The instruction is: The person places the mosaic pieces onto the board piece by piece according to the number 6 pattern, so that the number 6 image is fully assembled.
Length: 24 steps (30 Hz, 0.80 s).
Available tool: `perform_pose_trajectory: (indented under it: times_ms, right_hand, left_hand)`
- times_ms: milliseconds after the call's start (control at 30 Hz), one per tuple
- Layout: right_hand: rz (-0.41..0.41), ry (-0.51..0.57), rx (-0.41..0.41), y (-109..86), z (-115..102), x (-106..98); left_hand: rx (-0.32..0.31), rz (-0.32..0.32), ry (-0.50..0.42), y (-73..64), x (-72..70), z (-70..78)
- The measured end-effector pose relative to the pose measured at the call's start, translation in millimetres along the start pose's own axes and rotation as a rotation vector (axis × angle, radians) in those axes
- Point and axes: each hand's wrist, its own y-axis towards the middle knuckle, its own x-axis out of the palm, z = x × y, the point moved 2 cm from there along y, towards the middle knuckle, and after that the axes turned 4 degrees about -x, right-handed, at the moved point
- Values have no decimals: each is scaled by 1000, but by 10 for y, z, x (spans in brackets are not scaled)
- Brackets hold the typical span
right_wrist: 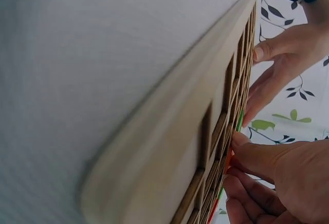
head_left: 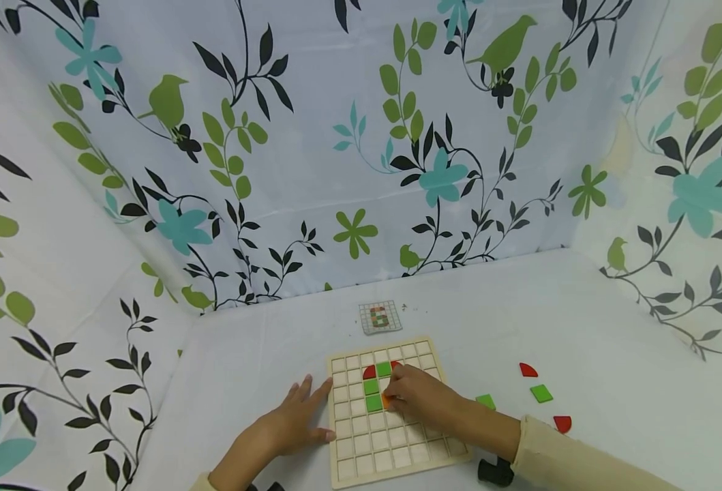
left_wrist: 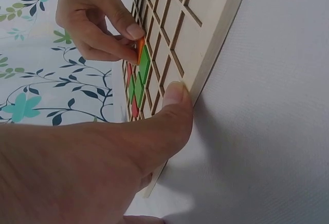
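Observation:
A wooden grid board (head_left: 347, 470) lies on the white table, with square cells bounded by raised ridges. My left hand (head_left: 292, 424) rests along its left edge, fingers spread; in the left wrist view its thumb (left_wrist: 175, 94) presses the rim. With thumb and fingertips my right hand (head_left: 425, 397) pinches an orange tile (left_wrist: 140, 48) at a cell just right of the lower green tile (head_left: 374, 403). Above that sit another green tile (head_left: 371, 387), a third green tile (head_left: 383, 369) and a red quarter-round tile (head_left: 369, 372). A second red tile (head_left: 395, 364) is partly hidden by the right hand.
Behind the board lies a small gridded card (head_left: 380, 318) with a coloured pattern. Right of the board are a red quarter-round piece (head_left: 528, 370), a green square (head_left: 541, 393), another red piece (head_left: 562, 424) and a green piece (head_left: 486, 401) beside the right forearm. Patterned cloth (head_left: 311, 170) hangs around the table.

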Motion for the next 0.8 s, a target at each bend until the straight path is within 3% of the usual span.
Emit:
perform_pose_trajectory:
  times_ms: [133, 533, 800]
  right_hand:
    - [-4, -14, -19, -3, -12, 16]
    - [-4, -47, 32, -51, 36, -26]
    - [38, 59, 169, -256, 230, -358]
  left_hand:
    - [-8, 0, -2, 4, 13, -4]
    - [0, 3, -9, 18, 16, -4]
    - [-4, -2, -10, 34, 17, -13]
